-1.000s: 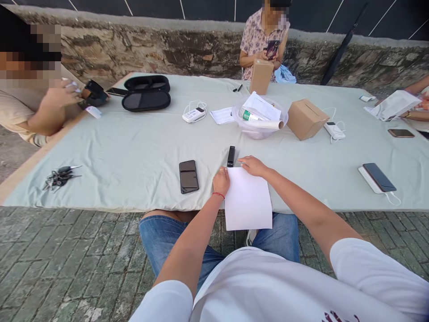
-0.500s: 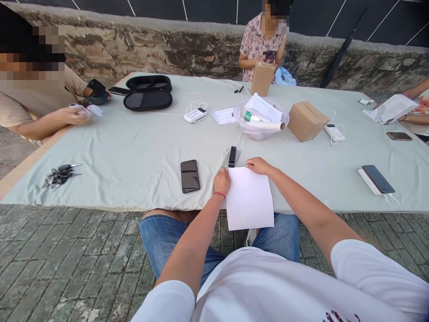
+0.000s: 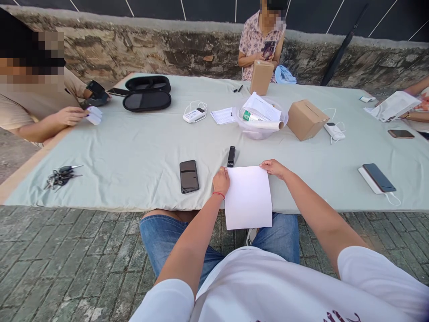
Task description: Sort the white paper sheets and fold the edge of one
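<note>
A white sheet of paper [image 3: 248, 197] lies over the table's front edge, its lower part hanging above my lap. My left hand [image 3: 221, 180] is closed on its upper left corner, fingers partly hidden from me. At the upper right corner, my right hand [image 3: 273, 168] pinches the sheet between thumb and fingers. Just beyond the paper's top edge stands a small black stapler-like object [image 3: 231, 156]; its exact kind is unclear. A black smartphone [image 3: 189, 176] rests face up to the left of my left hand.
On the pale green tablecloth [image 3: 140, 156] are keys [image 3: 62, 176], a black case [image 3: 147, 101], a plastic bowl [image 3: 258, 134] of papers, cardboard boxes [image 3: 306, 120] and a phone on a white power bank [image 3: 378, 178]. Other people sit at the left, far and right sides.
My right hand has slid right along the paper's top edge to its corner. My left hand stays at the left corner. Across the table, a person's phone is raised higher.
</note>
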The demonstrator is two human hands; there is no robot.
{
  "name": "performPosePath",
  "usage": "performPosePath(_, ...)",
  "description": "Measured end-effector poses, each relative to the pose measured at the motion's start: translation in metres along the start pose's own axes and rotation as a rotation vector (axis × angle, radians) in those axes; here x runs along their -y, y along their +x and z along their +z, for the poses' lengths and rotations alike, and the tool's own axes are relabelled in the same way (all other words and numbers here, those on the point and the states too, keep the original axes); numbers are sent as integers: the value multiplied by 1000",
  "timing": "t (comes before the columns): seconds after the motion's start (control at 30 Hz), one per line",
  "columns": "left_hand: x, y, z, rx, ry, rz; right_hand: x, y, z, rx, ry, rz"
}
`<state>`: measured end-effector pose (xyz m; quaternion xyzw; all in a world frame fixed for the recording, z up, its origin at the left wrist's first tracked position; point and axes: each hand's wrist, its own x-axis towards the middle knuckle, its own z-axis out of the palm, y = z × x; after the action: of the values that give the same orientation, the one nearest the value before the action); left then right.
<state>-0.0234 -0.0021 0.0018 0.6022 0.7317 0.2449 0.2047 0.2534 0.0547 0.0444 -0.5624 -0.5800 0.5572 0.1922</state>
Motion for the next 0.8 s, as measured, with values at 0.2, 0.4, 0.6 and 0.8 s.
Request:
performPosePath(0.2, -1, 0, -1, 15, 4, -7, -8, -2, 5, -82, -22, -36)
performPosePath(0.4, -2, -1, -4, 17, -19, -1, -10, -3, 5, -114, -15, 8)
performPosePath(0.6, -2, 0, -8, -4, -71, -27, -14, -5, 6, -111, 216, 74)
performPosePath(0.8, -3, 0, -9, -7, -118, -37, -17, -2, 8, -171, 329, 73)
